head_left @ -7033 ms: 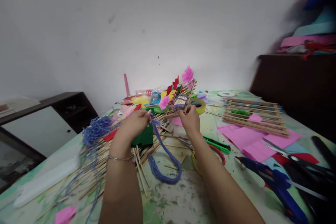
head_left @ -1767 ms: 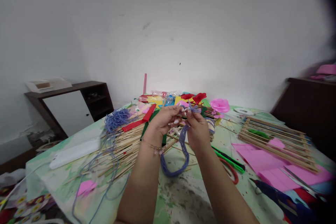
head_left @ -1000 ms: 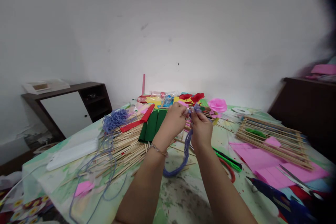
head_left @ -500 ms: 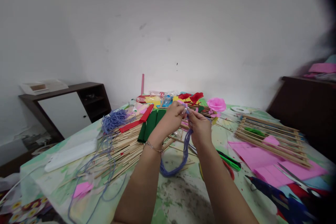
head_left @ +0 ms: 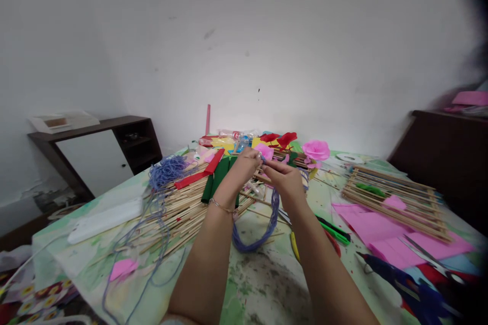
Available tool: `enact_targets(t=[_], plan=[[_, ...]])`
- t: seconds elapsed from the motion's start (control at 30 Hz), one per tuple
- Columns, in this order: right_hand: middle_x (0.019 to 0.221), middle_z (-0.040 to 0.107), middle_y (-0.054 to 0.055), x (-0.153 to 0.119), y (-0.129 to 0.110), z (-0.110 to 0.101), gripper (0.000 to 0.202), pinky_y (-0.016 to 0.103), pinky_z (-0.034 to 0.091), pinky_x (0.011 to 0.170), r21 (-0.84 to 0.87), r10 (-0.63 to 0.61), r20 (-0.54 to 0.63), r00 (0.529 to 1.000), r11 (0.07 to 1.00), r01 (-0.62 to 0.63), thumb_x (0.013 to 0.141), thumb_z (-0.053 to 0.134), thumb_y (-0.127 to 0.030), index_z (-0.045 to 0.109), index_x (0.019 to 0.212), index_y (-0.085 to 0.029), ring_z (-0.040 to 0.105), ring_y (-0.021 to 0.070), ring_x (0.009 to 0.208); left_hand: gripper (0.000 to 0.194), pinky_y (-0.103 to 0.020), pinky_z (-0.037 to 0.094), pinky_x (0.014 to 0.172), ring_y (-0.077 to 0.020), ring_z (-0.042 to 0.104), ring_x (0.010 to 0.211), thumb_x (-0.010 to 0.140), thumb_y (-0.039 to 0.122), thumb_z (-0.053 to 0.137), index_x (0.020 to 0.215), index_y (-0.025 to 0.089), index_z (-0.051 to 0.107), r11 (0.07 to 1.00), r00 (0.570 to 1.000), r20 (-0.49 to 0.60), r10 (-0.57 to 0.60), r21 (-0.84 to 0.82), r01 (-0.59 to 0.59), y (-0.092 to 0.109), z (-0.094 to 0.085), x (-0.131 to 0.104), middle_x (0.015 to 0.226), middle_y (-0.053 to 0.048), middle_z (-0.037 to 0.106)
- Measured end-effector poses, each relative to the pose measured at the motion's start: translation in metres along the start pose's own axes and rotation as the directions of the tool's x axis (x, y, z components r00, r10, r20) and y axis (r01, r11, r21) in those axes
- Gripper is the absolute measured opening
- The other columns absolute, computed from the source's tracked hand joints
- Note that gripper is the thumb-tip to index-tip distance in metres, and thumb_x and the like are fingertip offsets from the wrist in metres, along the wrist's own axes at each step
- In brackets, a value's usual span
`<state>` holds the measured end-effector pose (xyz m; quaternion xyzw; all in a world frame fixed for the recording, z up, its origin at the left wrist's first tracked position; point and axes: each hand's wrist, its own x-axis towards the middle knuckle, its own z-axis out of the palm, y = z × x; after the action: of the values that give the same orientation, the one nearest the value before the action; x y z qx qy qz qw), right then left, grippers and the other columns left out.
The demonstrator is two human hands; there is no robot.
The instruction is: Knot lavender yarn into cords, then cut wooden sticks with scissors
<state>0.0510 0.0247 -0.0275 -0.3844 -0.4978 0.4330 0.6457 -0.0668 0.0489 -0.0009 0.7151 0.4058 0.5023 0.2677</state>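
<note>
Out over the middle of the table, my left hand [head_left: 246,166] and my right hand [head_left: 285,179] meet at the fingertips. Both pinch the upper end of a bundle of blue-purple yarn [head_left: 249,245], whose loop hangs down between my forearms. The exact spot where the fingers close is small and partly covered by them. Left of my left wrist lie rolls of dark green paper [head_left: 219,181] and a red paper strip [head_left: 196,175]. A pink paper flower [head_left: 316,150] stands beyond my right hand, near red paper flowers [head_left: 286,140].
Thin wooden sticks [head_left: 179,216] and tangled yarn [head_left: 168,172] spread on the left. A stick rack [head_left: 396,203], pink paper [head_left: 366,223], scissors [head_left: 430,259], a green cutter [head_left: 333,229] and a blue glue gun [head_left: 404,282] lie right. A white glue-stick-like strip [head_left: 104,221] lies left.
Both hands have shifted slightly left, still joined at the yarn. My right fingers now reach out straighter toward the left hand, and the hanging loop has swung a little wider.
</note>
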Motion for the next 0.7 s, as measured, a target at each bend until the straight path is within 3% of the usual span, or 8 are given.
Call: enact_targets(t=[0.13,0.3,0.5,0.6,0.7], plan=[[0.082,0.074,0.005,-0.002,-0.002,0.001,0.033,0.033,0.051,0.072,0.014,0.037,0.006,0.999,0.999,-0.037,0.058,0.074,-0.031,0.077,0.087,-0.016,0.065,0.0188,0.074,0.02,-0.027,0.035,0.063,-0.0132,0.04,0.066,0.069,0.008,0.042,0.054,0.018,0.034,0.992,0.999,-0.015,-0.04,0.12,0.041,0.003,-0.001,0.0,0.068,0.0,0.039],[0.07,0.071,0.003,0.003,0.007,-0.002,0.03,0.029,0.047,0.062,-0.118,-0.009,-0.014,1.0,0.993,0.007,0.061,0.071,-0.03,0.077,0.086,-0.014,0.059,0.0155,0.062,0.024,-0.031,0.037,0.074,-0.0155,0.039,0.07,0.068,0.005,0.046,0.049,0.017,0.038,0.955,0.998,-0.042,-0.046,0.29,0.056,0.008,0.004,-0.001,0.067,-0.001,0.038],[0.07,0.071,0.002,0.006,0.008,-0.005,0.027,0.028,0.047,0.065,-0.149,-0.089,-0.17,0.981,0.987,0.063,0.064,0.067,-0.029,0.077,0.084,-0.014,0.06,0.0171,0.069,0.021,-0.04,0.038,0.086,-0.0214,0.044,0.086,0.079,0.017,0.047,0.058,0.017,0.05,0.89,0.998,-0.056,-0.031,0.453,0.053,0.007,0.017,-0.005,0.082,-0.006,0.047],[0.079,0.073,0.005,0.008,0.006,-0.007,0.03,0.031,0.05,0.071,-0.07,-0.126,-0.248,0.961,0.991,0.112,0.065,0.067,-0.029,0.076,0.09,-0.014,0.064,0.0189,0.077,0.022,-0.038,0.041,0.082,-0.0205,0.047,0.082,0.081,0.016,0.045,0.06,0.017,0.052,0.919,0.998,-0.063,0.004,0.394,0.021,0.009,0.024,-0.004,0.079,-0.006,0.049],[0.087,0.074,0.006,0.009,0.007,-0.009,0.03,0.033,0.052,0.075,0.05,-0.174,-0.27,0.947,0.98,0.194,0.067,0.069,-0.028,0.075,0.094,-0.015,0.066,0.0188,0.08,0.022,-0.032,0.041,0.071,-0.017,0.048,0.071,0.082,0.017,0.046,0.062,0.017,0.053,0.984,0.999,-0.033,-0.005,0.177,0.011,0.014,0.026,-0.004,0.07,-0.003,0.051]])
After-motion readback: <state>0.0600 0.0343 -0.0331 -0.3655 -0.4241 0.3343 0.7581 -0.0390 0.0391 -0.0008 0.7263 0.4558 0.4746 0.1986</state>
